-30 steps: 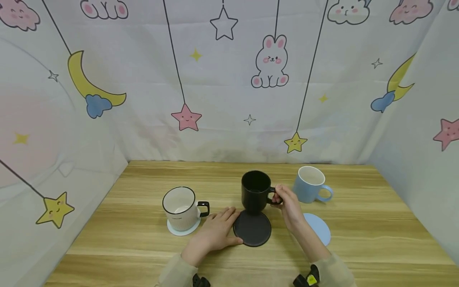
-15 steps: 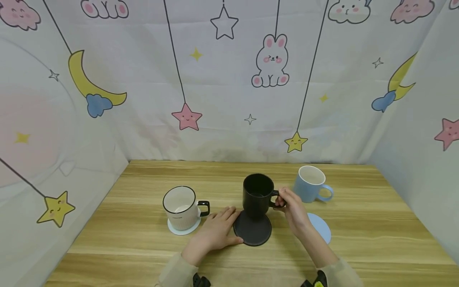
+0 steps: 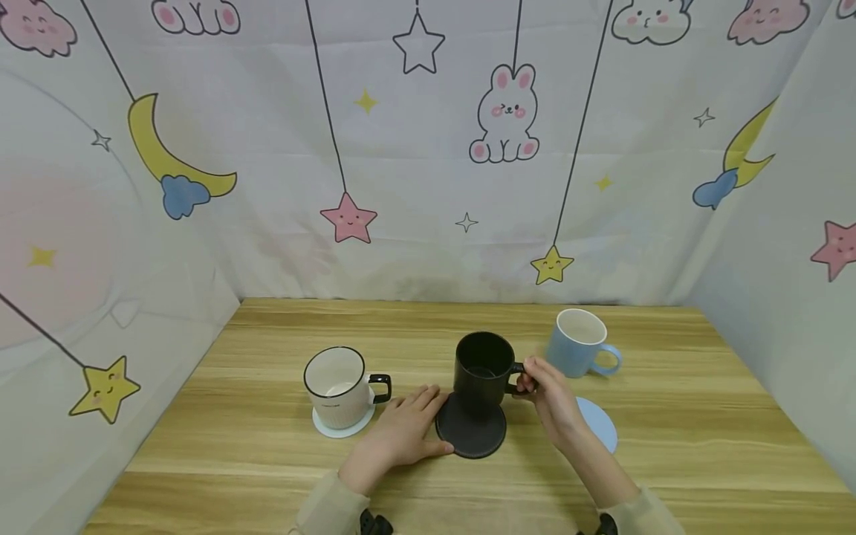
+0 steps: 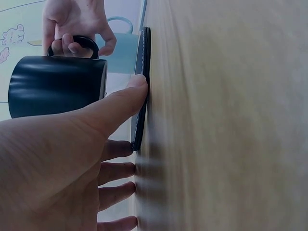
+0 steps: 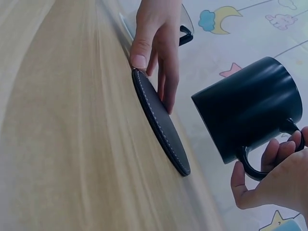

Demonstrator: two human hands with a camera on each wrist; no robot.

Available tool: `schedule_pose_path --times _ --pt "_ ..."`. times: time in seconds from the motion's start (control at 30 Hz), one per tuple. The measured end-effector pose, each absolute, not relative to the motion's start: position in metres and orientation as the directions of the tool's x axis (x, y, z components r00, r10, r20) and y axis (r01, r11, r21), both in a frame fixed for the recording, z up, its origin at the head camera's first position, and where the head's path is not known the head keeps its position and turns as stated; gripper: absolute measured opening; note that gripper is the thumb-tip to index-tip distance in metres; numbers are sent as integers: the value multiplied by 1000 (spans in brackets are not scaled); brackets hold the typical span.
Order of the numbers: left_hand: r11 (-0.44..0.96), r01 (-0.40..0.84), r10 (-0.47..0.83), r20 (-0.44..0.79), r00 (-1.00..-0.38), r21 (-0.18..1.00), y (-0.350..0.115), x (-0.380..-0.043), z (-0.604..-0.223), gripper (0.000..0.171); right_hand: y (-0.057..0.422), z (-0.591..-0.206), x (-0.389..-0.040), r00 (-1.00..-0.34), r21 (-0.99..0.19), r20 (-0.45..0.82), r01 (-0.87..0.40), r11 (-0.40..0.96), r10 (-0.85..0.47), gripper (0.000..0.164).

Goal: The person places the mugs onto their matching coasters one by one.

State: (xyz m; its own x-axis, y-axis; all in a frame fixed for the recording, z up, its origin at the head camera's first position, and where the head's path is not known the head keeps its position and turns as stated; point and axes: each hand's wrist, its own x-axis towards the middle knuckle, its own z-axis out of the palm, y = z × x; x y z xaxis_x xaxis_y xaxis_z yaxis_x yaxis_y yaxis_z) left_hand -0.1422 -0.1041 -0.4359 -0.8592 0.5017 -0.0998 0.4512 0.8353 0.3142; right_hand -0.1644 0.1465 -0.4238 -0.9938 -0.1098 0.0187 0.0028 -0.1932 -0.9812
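Observation:
A black mug [image 3: 483,375] hangs by its handle from my right hand [image 3: 551,397], whose fingers curl through and around that handle. In the right wrist view a gap shows between the mug's base and the round black coaster [image 5: 163,122] with its stitched rim. My left hand [image 3: 400,435] lies on the table at the coaster's left, fingers spread and straight. Its thumb [image 4: 127,98] touches the coaster's near edge. From the head, the mug covers the coaster's far part [image 3: 471,438].
On the left, a white mug [image 3: 337,394] with a black rim stands on a pale coaster [image 3: 328,429]. A blue mug [image 3: 571,349] stands at the back right, behind a light-blue coaster [image 3: 598,425] partly hidden by my right forearm. Printed cloth [image 3: 414,171] hangs behind the wooden table [image 3: 221,461].
My right hand has brought the black mug nearer and slightly to the right, so it now overlaps more of the black coaster in the head view. My left hand has stayed in place.

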Motion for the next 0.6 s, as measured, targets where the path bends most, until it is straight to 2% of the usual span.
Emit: schedule_pose_path --times 0.6 --pt "840 452 501 -108 -859 299 -104 -141 -435 82 147 -434 -159 -989 -977 36 -6 -212 -141 34"
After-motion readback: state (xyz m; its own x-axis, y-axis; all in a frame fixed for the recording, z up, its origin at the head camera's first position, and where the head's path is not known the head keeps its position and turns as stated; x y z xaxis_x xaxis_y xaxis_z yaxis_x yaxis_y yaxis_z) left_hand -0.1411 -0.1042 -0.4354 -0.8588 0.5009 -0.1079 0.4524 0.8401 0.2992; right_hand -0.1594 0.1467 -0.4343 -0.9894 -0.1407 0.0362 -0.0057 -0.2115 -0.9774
